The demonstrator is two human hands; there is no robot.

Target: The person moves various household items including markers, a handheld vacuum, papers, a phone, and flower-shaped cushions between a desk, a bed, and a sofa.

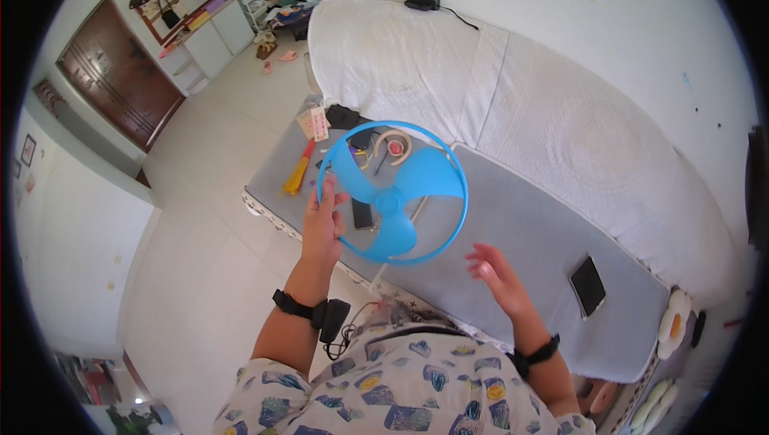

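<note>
My left hand [325, 219] grips the left rim of a blue plastic three-bladed fan rotor [389, 200] with an outer ring. The rotor is held up over a sofa seat with a grey cover [510, 225]. To the right of the ring and apart from it is my right hand [494, 273], empty, its fingers a little curled. Behind the rotor, partly hidden, lie a dark phone-like object [362, 214], a beige C-shaped ring [408, 142] and a small round thing with a red middle [395, 147].
A yellow tasselled thing with a red handle [297, 173] and paper cards [318, 124] lie at the seat's left end. A black tablet-like device [587, 286] lies at right. The white-draped backrest [408, 50] bears a black adapter [422, 2]. Tiled floor [198, 243] runs along the left.
</note>
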